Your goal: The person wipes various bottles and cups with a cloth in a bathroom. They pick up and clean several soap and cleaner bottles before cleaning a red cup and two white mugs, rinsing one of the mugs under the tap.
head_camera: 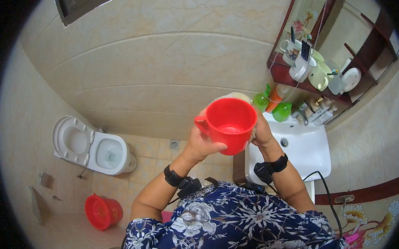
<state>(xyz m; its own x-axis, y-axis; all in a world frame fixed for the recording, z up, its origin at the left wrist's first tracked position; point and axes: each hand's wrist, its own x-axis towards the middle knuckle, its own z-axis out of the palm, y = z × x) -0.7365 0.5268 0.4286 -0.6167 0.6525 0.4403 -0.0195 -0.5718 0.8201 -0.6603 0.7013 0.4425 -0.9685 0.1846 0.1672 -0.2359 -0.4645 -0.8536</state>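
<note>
A red plastic mug (232,136) is held up in front of my chest, its open mouth tilted toward me and its inside bare. My left hand (200,141) grips it on the handle side, with the thumb across the lower wall. Against the mug's right side, my right hand (262,129) holds a beige cloth (240,96), bunched behind the rim. Most of the cloth and several fingers of both hands are hidden by the mug.
To the right stands a white washbasin (304,146) with a metal faucet (303,115). Green pump bottles (282,112) line its back edge under a mirror shelf (285,74) with cups. On the left are a toilet (109,156) with its lid raised and a red bucket (104,212).
</note>
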